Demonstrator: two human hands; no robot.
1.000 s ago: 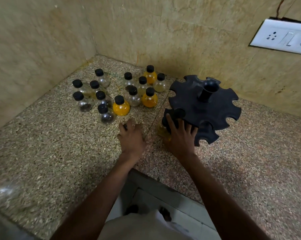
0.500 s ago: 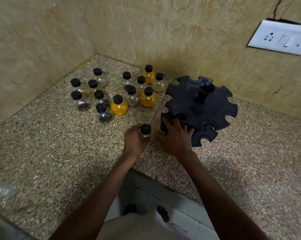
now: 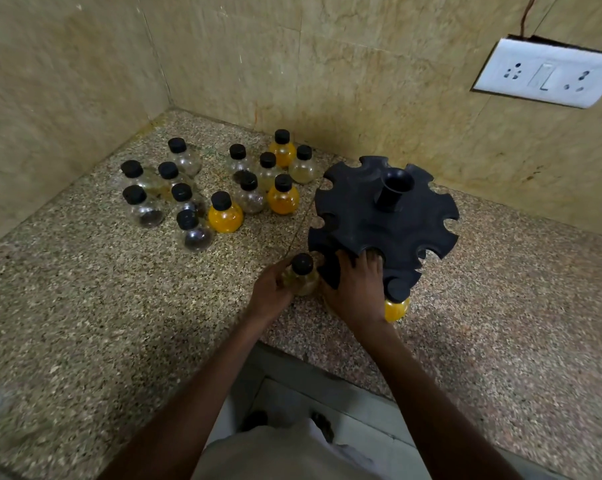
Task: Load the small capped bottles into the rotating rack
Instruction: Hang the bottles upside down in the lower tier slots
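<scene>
Bottle (image 3: 301,276) with a black cap and pale yellowish contents stands upright in the left hand (image 3: 271,295), whose fingers wrap its round body from the left; the bottle sits just beside the near-left edge of the black rotating rack (image 3: 382,216), close to one of its lower notches, though whether it touches the rack cannot be told. Right hand (image 3: 356,289) lies flat and spread on the rack's near side, fingers pointing far and resting against the lower tier and the underside of the upper disc, pressing rather than gripping anything. Both forearms reach in from the near edge of the speckled stone counter (image 3: 85,306), the left angled rightward, the right angled leftward. An orange-filled bottle (image 3: 396,309) hangs in a lower notch just right of the right wrist. The remaining capped bottles (image 3: 220,188), clear and orange, stand clustered on the counter well to the far left, toward the wall corner. A white switch plate (image 3: 548,72) sits on the far-right wall.
</scene>
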